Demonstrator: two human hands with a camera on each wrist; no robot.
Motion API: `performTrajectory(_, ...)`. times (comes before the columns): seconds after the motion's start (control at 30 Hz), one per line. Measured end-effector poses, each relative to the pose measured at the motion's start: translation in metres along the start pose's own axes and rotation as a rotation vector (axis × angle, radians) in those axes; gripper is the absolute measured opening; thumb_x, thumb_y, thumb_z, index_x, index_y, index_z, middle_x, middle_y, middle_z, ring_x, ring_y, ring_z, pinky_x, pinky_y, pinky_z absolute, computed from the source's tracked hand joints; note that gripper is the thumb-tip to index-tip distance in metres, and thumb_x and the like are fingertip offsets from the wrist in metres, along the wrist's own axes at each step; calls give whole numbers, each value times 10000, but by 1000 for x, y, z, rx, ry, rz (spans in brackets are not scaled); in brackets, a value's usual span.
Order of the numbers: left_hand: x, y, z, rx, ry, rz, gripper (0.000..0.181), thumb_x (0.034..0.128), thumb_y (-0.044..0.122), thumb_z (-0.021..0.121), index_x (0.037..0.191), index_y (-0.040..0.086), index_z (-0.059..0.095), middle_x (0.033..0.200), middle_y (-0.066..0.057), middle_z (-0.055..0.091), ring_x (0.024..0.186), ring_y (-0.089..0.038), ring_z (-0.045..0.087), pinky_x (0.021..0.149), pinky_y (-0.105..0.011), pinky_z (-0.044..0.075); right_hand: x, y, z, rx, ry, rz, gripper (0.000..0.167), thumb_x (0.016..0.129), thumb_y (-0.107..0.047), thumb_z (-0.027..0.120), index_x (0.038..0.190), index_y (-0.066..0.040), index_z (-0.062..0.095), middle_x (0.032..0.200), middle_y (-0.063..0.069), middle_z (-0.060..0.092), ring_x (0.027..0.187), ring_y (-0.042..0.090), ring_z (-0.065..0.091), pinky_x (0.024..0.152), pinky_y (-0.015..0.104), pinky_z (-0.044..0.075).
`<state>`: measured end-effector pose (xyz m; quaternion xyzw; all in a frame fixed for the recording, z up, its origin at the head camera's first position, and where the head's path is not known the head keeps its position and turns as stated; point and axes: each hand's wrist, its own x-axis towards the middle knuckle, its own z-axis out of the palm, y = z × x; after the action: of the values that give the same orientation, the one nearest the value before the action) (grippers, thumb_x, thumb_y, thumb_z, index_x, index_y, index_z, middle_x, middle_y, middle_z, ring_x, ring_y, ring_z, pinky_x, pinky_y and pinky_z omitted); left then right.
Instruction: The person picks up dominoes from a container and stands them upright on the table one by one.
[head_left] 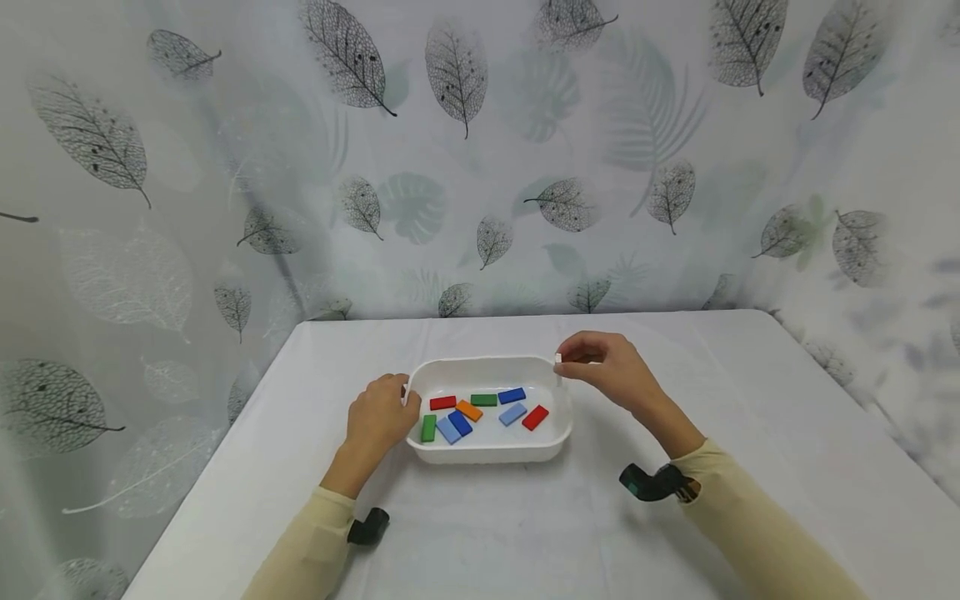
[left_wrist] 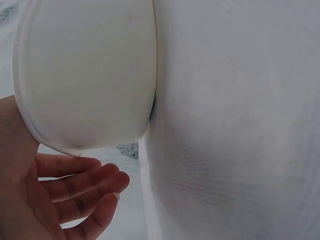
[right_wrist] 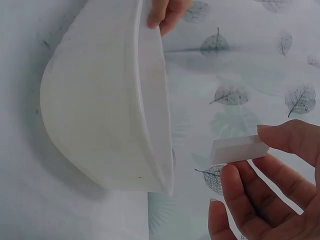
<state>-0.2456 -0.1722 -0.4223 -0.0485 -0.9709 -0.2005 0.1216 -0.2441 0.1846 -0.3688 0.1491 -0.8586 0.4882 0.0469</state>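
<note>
A white oval-ended tray [head_left: 487, 455] stands on the table with several flat coloured blocks lying in it. My left hand [head_left: 379, 412] grips the rim at its left end; in the left wrist view its fingers [left_wrist: 75, 190] curve beside the tray's outer wall. Above the tray's right end, my right hand [head_left: 609, 368] pinches a small white rectangular block [right_wrist: 239, 149] between thumb and fingertips. In the right wrist view that block is held apart from the rim.
Inside the tray are red [head_left: 536, 417], green [head_left: 483, 400], orange [head_left: 469, 410], dark blue [head_left: 512, 395] and light blue blocks [head_left: 513, 414]. A white cloth covers the table [head_left: 510, 525]. Leaf-patterned curtains [head_left: 495, 167] hang behind and at the sides.
</note>
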Motion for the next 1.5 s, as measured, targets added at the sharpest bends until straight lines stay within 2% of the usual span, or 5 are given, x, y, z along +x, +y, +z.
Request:
performTrajectory(0.43,2,0,-2,14,12,22,288,954,214,626,1104,-5,738,931,-120,697,692,-249,609,576,-416,566,-3,18,-14,-8,52,17,270,925,-200,794,1134,-39,736,1007,60,722,959,255,665,848,429,530)
performTrajectory(0.77,3,-3,-1,-1,6,18,228,945,191,622,1018,11,741,845,-93,667,616,-219,556,491,-357,511,-8,42,-15,9,49,63,279,922,-173,796,1137,-9,726,1021,81,729,960,257,677,841,393,539)
performTrajectory(0.93,3,-1,-1,-12,7,6,238,950,192,628,1036,1,739,863,-109,681,622,-225,571,510,-365,538,-7,54,-14,22,60,104,286,918,-172,802,1145,-16,725,1024,75,728,970,256,675,856,407,534)
performTrajectory(1.27,1,-3,-1,-22,2,-6,236,958,190,639,1056,-1,738,868,-113,683,640,-226,575,523,-360,543,-7,74,-7,-12,72,139,255,913,-172,806,1117,-36,741,991,53,736,927,209,669,830,365,508)
performTrajectory(1.5,2,-3,2,-23,10,-3,250,956,190,645,1077,-8,740,879,-118,689,628,-226,572,516,-355,543,-9,84,-2,-12,70,124,254,904,-149,809,1105,-12,734,968,56,732,862,205,677,771,355,525)
